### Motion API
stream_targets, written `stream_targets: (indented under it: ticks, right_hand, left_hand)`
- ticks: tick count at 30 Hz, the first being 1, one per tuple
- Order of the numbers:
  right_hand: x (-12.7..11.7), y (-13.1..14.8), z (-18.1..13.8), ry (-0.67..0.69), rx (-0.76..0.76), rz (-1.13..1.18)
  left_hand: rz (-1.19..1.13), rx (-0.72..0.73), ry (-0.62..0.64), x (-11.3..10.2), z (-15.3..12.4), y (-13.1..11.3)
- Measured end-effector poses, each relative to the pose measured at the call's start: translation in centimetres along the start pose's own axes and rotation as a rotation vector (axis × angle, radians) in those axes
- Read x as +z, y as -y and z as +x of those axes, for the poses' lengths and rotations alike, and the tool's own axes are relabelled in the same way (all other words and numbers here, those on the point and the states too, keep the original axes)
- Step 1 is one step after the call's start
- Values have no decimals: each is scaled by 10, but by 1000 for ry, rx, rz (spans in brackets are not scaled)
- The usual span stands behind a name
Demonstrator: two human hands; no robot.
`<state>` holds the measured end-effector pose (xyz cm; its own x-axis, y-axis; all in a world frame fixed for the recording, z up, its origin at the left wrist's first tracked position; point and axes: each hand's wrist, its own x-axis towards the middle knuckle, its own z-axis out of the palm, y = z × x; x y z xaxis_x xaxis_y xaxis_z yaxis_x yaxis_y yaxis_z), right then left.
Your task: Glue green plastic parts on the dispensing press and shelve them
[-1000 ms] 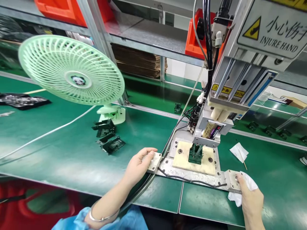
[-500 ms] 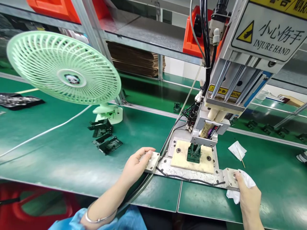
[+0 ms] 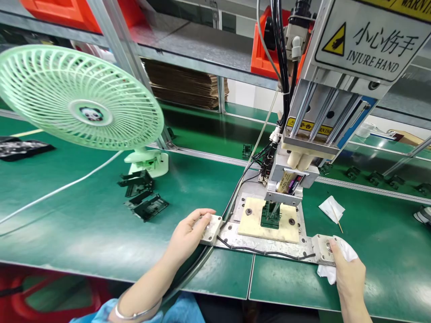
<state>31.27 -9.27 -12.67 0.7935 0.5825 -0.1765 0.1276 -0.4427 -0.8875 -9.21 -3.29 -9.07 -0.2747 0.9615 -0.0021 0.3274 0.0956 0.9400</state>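
On the left metal button block (image 3: pixel 213 229) lies my left hand (image 3: pixel 189 234), its thumb over the top and its fingers curved along the far side. My right hand (image 3: pixel 350 270) is closed around the outer end of the right button block (image 3: pixel 323 249), thumb on its round button. White tissue (image 3: pixel 346 249) is bunched between that hand and the block. Between both hands, a dark green plastic part (image 3: pixel 270 216) sits upright on the cream fixture plate (image 3: pixel 249 229). The lower head of the press (image 3: pixel 285 197) stands over this part, with thin pins reaching down to it.
A green fan (image 3: pixel 90 112) stands on the left, with black plastic parts (image 3: pixel 146 202) before it. White paper with a stick (image 3: pixel 332 209) lies right of the press. Black cables (image 3: pixel 232 202) run past the left block. Behind are shelves with orange bins (image 3: pixel 266 49).
The whole view has shifted slightly, so most things appear a little further left. Both hands stay on their blocks, and the press head looks unchanged over the green part.
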Motion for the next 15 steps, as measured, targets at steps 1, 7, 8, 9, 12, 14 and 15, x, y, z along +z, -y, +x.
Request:
stream_targets:
  ticks: [1,7,8,9,12,14,15]
  right_hand:
    - [0,0,0,5,5,5]
    - [2,7,-6,-7,-6,31]
    - [2,9,-7,-13,-11,29]
    - [0,10,-8,-21,-16,20]
    - [-8,10,-6,-40,6,-70]
    - [-9,3,-1,-56,29,-156]
    - [-7,-1,2,-75,39,-197]
  left_hand:
    - [-2,3,-4,1,0,-1]
    - [-21,-7,21,-1,1,2]
    - [-31,-12,38,-1,2,3]
    - [-41,-15,54,-2,3,5]
    - [-61,-9,80,-2,4,7]
    - [-54,11,69,-1,2,7]
    - [-49,20,65,0,1,7]
